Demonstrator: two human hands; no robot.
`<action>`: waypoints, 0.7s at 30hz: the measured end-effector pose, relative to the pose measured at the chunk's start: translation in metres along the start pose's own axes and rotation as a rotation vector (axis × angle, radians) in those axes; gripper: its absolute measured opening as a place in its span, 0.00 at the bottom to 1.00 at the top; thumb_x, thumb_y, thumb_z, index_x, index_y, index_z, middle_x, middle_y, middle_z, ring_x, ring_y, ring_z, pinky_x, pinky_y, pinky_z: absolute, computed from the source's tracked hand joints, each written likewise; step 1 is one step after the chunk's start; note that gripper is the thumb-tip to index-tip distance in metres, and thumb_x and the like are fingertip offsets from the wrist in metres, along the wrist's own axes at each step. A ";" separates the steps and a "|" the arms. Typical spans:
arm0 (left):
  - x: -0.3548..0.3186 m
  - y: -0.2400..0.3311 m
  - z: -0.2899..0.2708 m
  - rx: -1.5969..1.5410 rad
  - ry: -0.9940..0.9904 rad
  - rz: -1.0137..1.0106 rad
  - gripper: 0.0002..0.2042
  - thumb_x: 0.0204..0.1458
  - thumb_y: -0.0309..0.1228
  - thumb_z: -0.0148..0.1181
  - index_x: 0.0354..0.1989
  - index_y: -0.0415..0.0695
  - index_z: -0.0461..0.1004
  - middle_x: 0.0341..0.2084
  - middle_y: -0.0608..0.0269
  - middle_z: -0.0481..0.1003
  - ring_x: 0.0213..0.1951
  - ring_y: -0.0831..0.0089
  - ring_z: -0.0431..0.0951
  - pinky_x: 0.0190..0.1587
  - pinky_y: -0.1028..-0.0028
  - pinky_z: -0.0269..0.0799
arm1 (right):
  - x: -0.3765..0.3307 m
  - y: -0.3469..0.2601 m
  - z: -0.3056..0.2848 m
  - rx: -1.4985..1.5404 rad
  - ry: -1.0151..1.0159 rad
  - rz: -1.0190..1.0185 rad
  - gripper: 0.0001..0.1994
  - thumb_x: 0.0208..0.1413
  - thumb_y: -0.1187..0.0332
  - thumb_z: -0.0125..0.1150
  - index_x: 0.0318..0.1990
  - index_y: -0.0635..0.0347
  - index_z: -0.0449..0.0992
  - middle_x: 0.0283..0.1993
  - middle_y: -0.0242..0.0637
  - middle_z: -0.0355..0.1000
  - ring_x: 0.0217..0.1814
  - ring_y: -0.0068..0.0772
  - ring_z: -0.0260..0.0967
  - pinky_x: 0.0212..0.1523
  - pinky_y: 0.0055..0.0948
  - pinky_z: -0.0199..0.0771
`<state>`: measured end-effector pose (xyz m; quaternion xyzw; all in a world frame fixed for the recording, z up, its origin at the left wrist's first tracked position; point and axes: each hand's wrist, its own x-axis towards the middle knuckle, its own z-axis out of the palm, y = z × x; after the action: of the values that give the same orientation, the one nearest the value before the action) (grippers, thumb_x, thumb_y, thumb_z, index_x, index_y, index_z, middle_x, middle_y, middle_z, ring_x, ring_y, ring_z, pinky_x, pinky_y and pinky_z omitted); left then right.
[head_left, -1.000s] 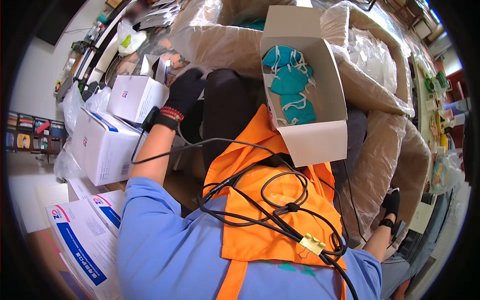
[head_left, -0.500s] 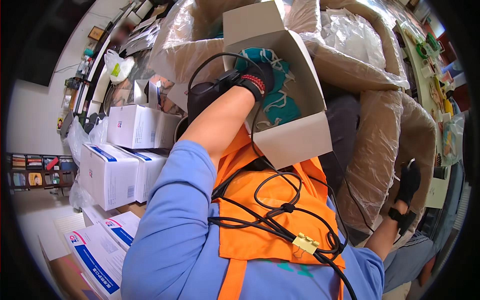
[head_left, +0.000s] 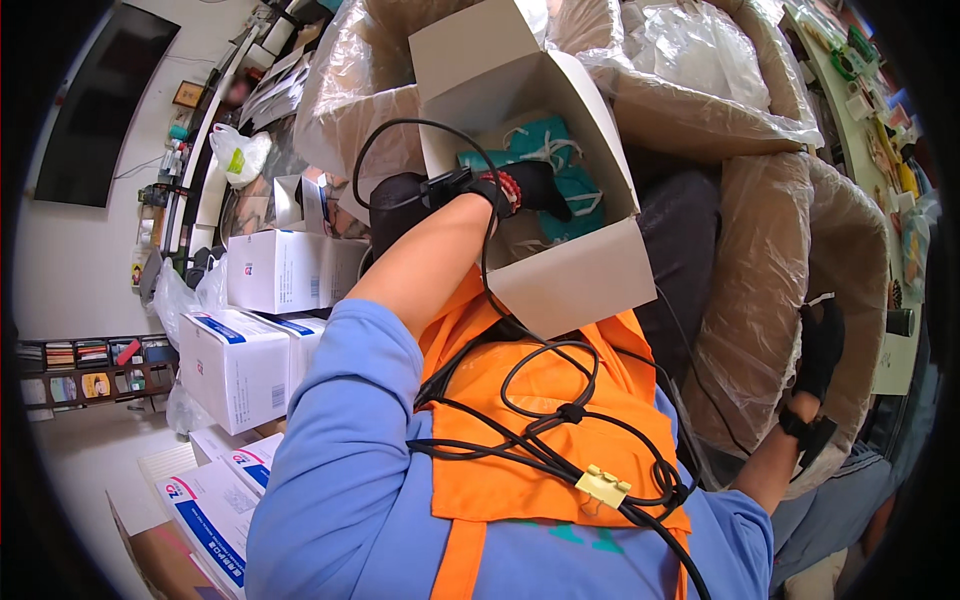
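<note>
An open white cardboard box (head_left: 565,285) stands in front of me, with several teal face masks (head_left: 575,190) with white straps inside. My left hand (head_left: 545,190), in a black glove, reaches into it beside the masks. Its fingers look stretched out, and I make out nothing held in them. Far to the right, my black-gloved right hand (head_left: 820,345) is over a plastic-lined carton (head_left: 850,260). A small white strip (head_left: 820,298) shows at its pinched fingertips; whatever else hangs from it is hidden.
More plastic-lined cartons stand beyond the box, one holding clear plastic bags (head_left: 695,55). White printed boxes (head_left: 235,365) are stacked at my left. A black cable (head_left: 400,122) loops over my left wrist and across my orange apron (head_left: 520,400). A cluttered counter runs along the right.
My left hand has moved lower in the box, and the masks around it lie differently. My right hand has risen slightly in the view, while the whole picture has shifted a little.
</note>
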<state>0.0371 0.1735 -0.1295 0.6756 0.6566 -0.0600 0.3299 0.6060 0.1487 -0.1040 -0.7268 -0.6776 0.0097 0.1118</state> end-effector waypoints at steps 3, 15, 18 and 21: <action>0.005 -0.002 0.000 -0.111 -0.070 -0.020 0.36 0.40 0.49 0.68 0.55 0.36 0.70 0.51 0.47 0.73 0.50 0.56 0.75 0.53 0.65 0.69 | -0.002 -0.012 -0.004 0.023 0.074 -0.009 0.24 0.50 0.64 0.65 0.53 0.66 0.72 0.57 0.49 0.69 0.61 0.47 0.65 0.62 0.36 0.62; -0.081 0.003 -0.049 -0.442 0.456 0.113 0.27 0.38 0.34 0.66 0.50 0.40 0.72 0.44 0.47 0.75 0.48 0.53 0.75 0.52 0.66 0.70 | 0.007 -0.015 -0.018 -0.026 0.046 -0.014 0.34 0.52 0.38 0.53 0.51 0.63 0.73 0.42 0.52 0.75 0.47 0.57 0.71 0.48 0.41 0.70; -0.082 -0.010 -0.042 -0.687 0.517 0.355 0.30 0.42 0.30 0.66 0.57 0.40 0.67 0.48 0.53 0.74 0.49 0.66 0.73 0.53 0.68 0.68 | -0.001 -0.011 -0.030 -0.076 0.211 0.076 0.28 0.56 0.46 0.56 0.50 0.64 0.73 0.41 0.51 0.75 0.46 0.56 0.71 0.50 0.41 0.69; -0.090 -0.014 -0.038 -0.872 0.425 0.216 0.28 0.44 0.31 0.67 0.56 0.38 0.67 0.47 0.58 0.73 0.48 0.69 0.73 0.51 0.69 0.69 | 0.008 0.013 -0.034 0.198 0.259 0.024 0.19 0.58 0.54 0.57 0.42 0.64 0.78 0.38 0.47 0.77 0.38 0.45 0.73 0.44 0.35 0.71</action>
<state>-0.0007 0.1156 -0.0586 0.5363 0.5995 0.3938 0.4447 0.6252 0.1507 -0.0719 -0.7152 -0.6447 -0.0161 0.2694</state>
